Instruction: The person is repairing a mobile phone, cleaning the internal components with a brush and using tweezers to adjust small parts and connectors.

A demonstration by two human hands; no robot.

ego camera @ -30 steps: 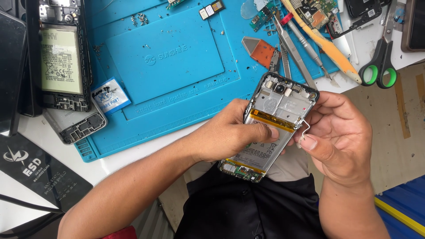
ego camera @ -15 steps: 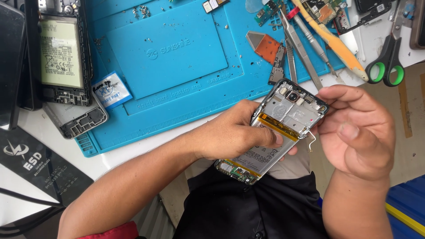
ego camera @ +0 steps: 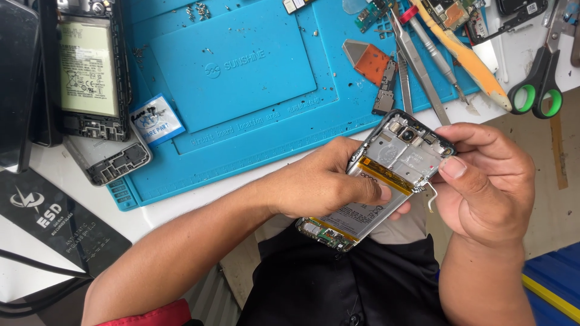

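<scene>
Both hands lower now, left [ego camera: 326, 181] and right [ego camera: 483, 181] clasped around one opened phone [ego camera: 386, 181].

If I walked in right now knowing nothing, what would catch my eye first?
Probably the opened phone with its back off and battery showing, held in the lower middle between the left hand and the right hand. Behind it lies a bright blue work mat, with tweezers and green-handled scissors at its upper right. A second opened phone lies at the upper left.
</scene>
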